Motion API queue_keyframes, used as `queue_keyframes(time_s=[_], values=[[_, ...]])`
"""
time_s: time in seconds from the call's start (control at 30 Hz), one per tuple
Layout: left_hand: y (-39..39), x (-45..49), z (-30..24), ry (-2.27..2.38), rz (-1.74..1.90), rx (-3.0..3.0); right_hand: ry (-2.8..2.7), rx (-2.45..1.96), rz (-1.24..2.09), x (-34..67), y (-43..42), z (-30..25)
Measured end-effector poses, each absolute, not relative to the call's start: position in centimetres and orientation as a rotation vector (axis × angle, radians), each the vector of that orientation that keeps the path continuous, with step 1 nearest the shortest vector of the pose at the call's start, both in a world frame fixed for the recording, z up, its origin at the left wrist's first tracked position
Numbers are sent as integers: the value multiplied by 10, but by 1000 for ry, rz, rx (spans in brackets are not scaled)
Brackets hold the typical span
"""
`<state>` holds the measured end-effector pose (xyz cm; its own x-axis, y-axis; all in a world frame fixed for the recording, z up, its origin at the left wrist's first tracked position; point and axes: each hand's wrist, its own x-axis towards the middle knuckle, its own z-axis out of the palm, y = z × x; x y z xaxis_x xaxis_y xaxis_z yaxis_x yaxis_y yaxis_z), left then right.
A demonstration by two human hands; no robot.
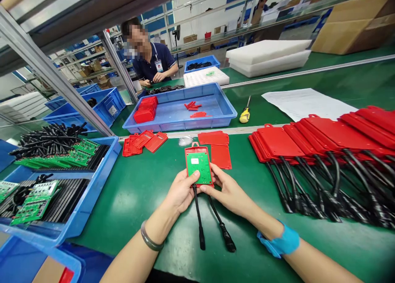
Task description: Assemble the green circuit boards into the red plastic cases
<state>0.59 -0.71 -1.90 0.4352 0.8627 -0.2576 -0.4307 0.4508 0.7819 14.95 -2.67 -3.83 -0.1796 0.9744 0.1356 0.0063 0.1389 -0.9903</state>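
Bench: green mat top (138, 196), runs L–R; metal rail (308, 70) along far side.
Frame: grey alu posts (52, 75) slanting at L, shelf (101, 3) overhead.
Back wall (212, 21): white w/ blue panels.
Racks (77, 50): far L, w/ cartons & bins.
Fan (176, 31): black, on stand, nr back wall.
Cartons (348, 27): brown, top R.
Light: bright, even.

Both forearms bare, no sleeves. Left hand (182, 192): dark grey bangle (151, 238) on wrist, left of the black cables (199, 221). Right hand (226, 190): blue wrist strap (281, 242), right of the cables.
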Motion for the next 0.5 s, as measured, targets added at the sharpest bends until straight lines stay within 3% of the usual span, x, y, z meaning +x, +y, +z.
queue_keyframes(time_s=[0.5], values=[[10, 3, -14, 769, 1069, 512, -1616, -1207, 932, 117, -6, -29]])
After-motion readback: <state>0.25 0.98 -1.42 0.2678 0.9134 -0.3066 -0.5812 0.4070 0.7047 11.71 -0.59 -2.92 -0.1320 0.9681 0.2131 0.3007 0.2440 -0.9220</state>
